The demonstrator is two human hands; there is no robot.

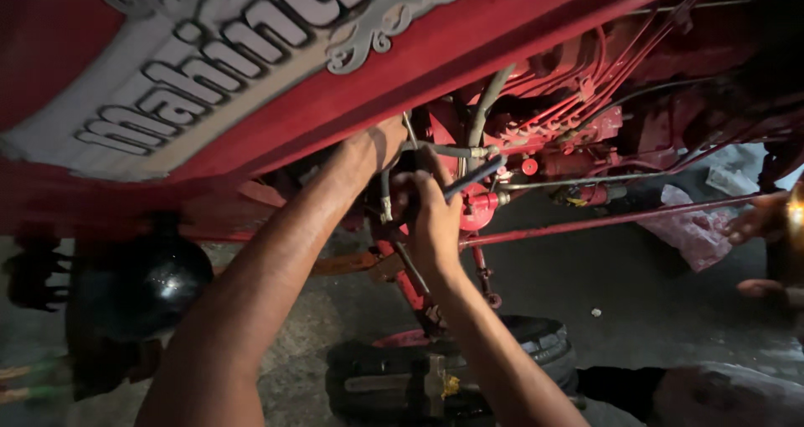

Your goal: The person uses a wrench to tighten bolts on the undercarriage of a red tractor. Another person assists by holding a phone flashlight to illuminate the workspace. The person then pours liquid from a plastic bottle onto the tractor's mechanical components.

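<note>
Under the long red metal hood panel [469,50] of a tractor, the person's left hand [373,146] reaches up into the red engine bay; its fingers are hidden behind the panel edge, so their grip cannot be told. Just right, the right hand [431,218] is closed around a dark straight metal tool handle [473,177] angled toward the red engine fittings [553,134]. Work looks mid-way: the tool is engaged, hoses and thin red pipes remain attached. Far right, another person's hand [758,218] rests near a thin red rod [611,220].

Red tractor hood [519,25], dark tool handle [473,176]
</note>
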